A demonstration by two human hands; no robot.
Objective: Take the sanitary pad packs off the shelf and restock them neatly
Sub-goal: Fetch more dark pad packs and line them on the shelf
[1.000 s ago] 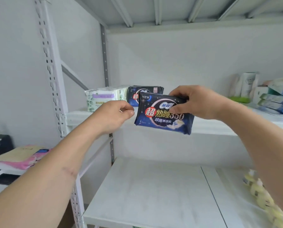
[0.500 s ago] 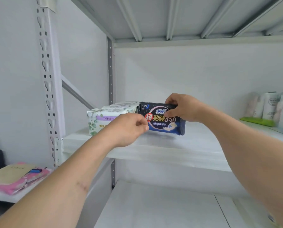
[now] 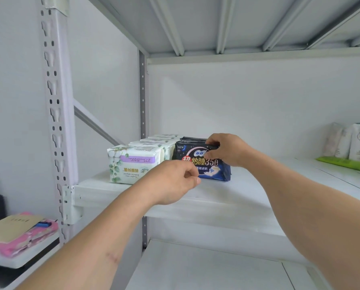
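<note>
A dark blue pad pack (image 3: 212, 164) stands upright on the white shelf (image 3: 227, 197), in front of another dark pack (image 3: 192, 140). My right hand (image 3: 227, 150) grips its top right edge. My left hand (image 3: 175, 181) hovers just in front of the pack's lower left corner, fingers curled; whether it touches the pack is unclear. A row of white and green pad packs (image 3: 135, 164) stands right beside it on the left, running toward the back wall.
A perforated upright post (image 3: 56, 122) frames the shelf's left side. Pale packs on a green item (image 3: 350, 147) stand at the far right of the shelf. A lower shelf (image 3: 206, 268) lies below. Pink and tan items (image 3: 20, 233) rest on a surface at lower left.
My right hand has set the dark blue pack down on the shelf beside the white packs. My left hand has dropped slightly lower in front of it. The view has come closer.
</note>
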